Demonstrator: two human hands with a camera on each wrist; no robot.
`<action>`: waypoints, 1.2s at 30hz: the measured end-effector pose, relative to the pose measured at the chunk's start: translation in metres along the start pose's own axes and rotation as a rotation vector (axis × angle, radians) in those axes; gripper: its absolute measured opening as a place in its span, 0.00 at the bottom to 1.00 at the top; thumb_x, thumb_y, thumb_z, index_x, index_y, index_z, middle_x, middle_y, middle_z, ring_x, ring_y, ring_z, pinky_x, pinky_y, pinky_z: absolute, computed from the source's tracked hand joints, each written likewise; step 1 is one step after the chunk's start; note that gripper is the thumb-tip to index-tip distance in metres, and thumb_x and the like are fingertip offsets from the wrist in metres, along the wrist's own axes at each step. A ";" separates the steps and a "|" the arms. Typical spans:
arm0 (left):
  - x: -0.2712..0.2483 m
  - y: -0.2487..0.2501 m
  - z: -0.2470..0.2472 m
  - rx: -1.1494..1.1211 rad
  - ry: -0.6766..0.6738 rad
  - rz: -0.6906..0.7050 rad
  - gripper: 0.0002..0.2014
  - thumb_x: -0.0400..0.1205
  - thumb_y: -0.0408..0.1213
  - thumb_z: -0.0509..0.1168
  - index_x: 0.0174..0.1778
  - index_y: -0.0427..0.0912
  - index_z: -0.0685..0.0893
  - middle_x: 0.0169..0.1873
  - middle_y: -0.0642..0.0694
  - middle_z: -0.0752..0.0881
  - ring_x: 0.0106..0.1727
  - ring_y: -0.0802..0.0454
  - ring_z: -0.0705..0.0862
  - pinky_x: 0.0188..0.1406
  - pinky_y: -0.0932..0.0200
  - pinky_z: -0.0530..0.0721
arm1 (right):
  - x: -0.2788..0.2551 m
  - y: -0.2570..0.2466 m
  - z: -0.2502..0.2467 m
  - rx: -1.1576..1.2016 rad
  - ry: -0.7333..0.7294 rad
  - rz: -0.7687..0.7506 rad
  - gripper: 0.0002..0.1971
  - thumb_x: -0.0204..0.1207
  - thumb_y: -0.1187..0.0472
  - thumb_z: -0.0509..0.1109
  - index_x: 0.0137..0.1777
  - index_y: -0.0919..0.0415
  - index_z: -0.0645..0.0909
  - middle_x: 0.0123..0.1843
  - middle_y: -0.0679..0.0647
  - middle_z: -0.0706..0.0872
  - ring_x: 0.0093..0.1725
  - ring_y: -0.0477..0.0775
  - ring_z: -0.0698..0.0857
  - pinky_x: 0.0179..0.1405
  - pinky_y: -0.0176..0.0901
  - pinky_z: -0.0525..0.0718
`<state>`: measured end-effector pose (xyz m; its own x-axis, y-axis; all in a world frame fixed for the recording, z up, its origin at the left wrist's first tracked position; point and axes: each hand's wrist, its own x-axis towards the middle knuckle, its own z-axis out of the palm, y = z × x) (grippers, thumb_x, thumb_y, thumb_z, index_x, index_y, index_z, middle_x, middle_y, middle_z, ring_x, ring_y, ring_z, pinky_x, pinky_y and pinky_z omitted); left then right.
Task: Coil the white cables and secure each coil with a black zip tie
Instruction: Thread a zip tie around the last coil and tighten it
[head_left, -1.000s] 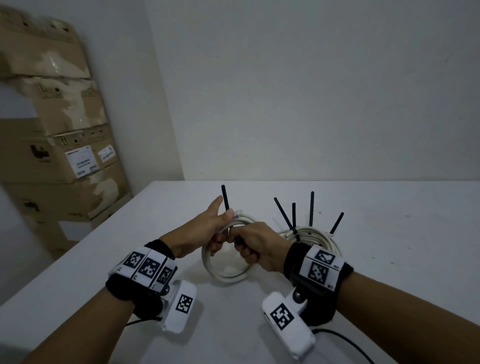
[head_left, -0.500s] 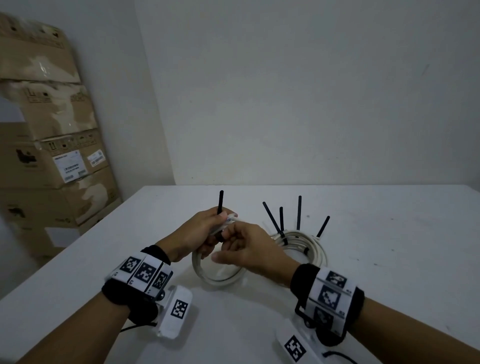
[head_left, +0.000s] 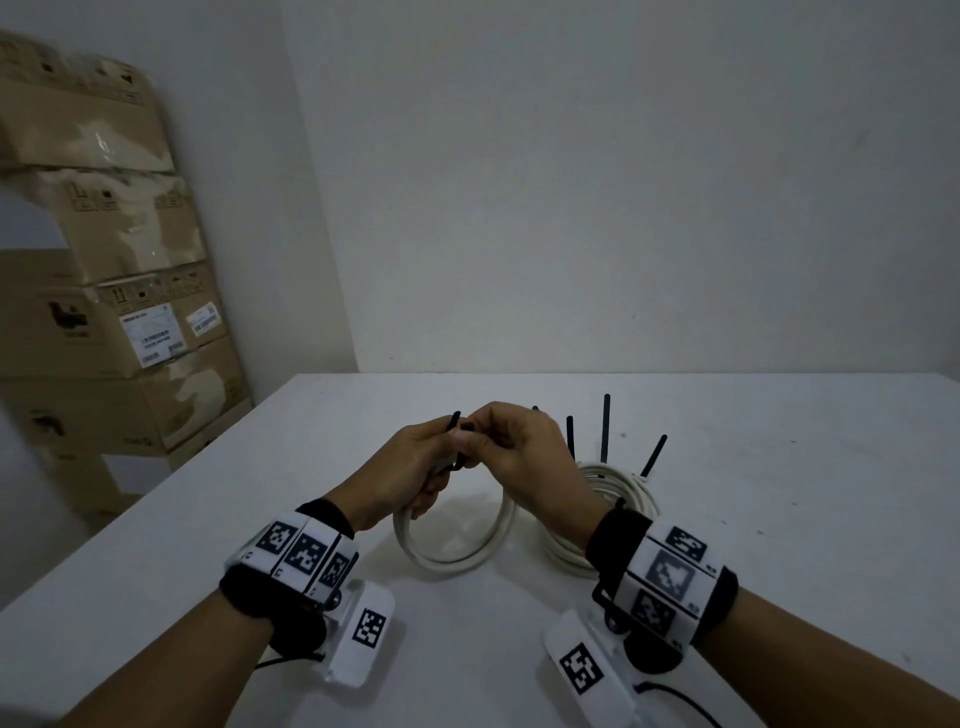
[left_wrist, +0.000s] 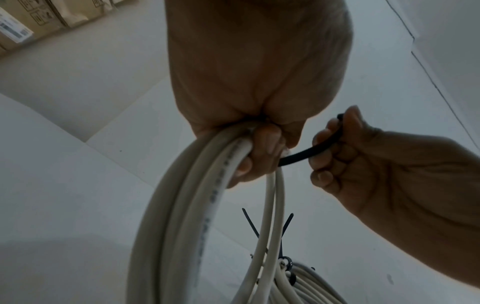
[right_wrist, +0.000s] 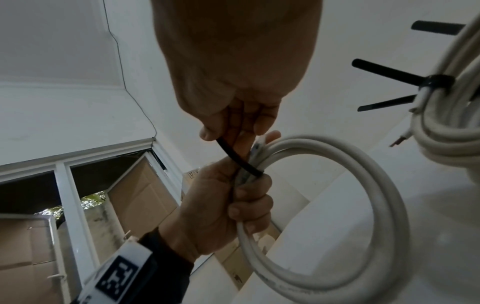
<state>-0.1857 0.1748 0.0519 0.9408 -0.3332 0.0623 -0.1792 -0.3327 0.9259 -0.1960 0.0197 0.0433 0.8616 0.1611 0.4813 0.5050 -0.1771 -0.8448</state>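
We see the left hand (head_left: 410, 467) gripping the top of a white cable coil (head_left: 457, 551), fingers curled tight round the bundled strands, with the coil hanging down so its lower arc sits at or just above the tabletop (head_left: 779, 519) near the middle; from the head view we cannot tell whether it actually touches. The right hand (head_left: 514, 452) meets the left at the top of the coil, pinching a black zip tie (left_wrist: 309, 153) between thumb and curled fingers. In the left wrist view the tie runs from the left hand's fingers across to the right hand and bends up through its grip. In the right wrist view the tie crosses the strands right where the left hand clamps them.

Just right of the held coil, a stack of finished coils (head_left: 618, 493) lies on the tabletop, partly behind the right wrist, with the black tails of its zip ties (head_left: 605, 426) sticking up towards the far edge. Cardboard boxes (head_left: 104, 322) stand stacked against the wall beyond the tabletop's left edge.
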 end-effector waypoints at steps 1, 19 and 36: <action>-0.001 0.000 0.000 -0.005 0.007 0.002 0.15 0.88 0.43 0.53 0.47 0.37 0.80 0.24 0.47 0.65 0.21 0.54 0.62 0.19 0.62 0.64 | 0.003 0.001 0.001 0.011 0.007 -0.002 0.05 0.76 0.64 0.72 0.40 0.62 0.84 0.36 0.59 0.89 0.39 0.57 0.88 0.47 0.52 0.87; -0.003 -0.004 -0.001 -0.013 0.034 0.014 0.15 0.89 0.45 0.53 0.43 0.41 0.77 0.22 0.49 0.65 0.20 0.56 0.63 0.20 0.58 0.63 | 0.014 0.003 0.009 0.380 0.021 0.072 0.10 0.80 0.73 0.64 0.57 0.69 0.84 0.42 0.57 0.88 0.39 0.44 0.88 0.41 0.36 0.87; 0.002 0.000 0.008 0.047 0.044 0.016 0.16 0.88 0.42 0.54 0.35 0.45 0.78 0.21 0.48 0.66 0.20 0.54 0.60 0.22 0.56 0.59 | 0.016 0.009 0.009 -0.111 0.114 -0.092 0.09 0.79 0.69 0.68 0.53 0.66 0.89 0.43 0.55 0.87 0.37 0.44 0.84 0.38 0.25 0.80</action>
<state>-0.1858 0.1665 0.0491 0.9492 -0.3003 0.0944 -0.2069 -0.3694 0.9060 -0.1783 0.0291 0.0407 0.8088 0.0718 0.5837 0.5788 -0.2734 -0.7683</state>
